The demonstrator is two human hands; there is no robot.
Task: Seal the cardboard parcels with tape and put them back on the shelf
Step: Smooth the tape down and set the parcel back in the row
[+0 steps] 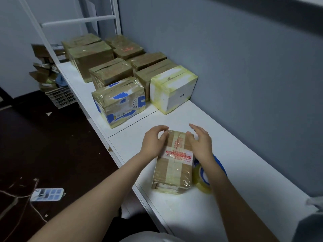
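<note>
Closest to the camera, two bare forearms reach out over a white tabletop (248, 173) set along a grey wall (244, 67). On the dark floor (52, 145) to the left lies a flat white and blue object (47, 194); I cannot tell what it is. A small cardboard parcel (174, 165) lies flat on the tabletop near its front edge, wrapped in clear tape and bearing a white label with red print. Just to its right, partly under the right forearm, sits a roll of clear tape (201, 185) with a blue core. The left hand (153, 141) rests against the parcel's far left corner, fingers loosely curved and thumb lying on the top face. The right hand (201, 143) is spread wide, fingers nearly straight, its thumb touching the parcel's far right edge. Farther along the tabletop stand a parcel with blue markings (118, 102) and, beside it against the wall, a white box (173, 89) edged in yellowed tape. Behind these, more brown taped parcels (108, 72) stand in two rows. Beyond them rises a white metal frame (78, 20), and on the floor at the far left a plastic crate (61, 98) holds piled cardboard (43, 72).
</note>
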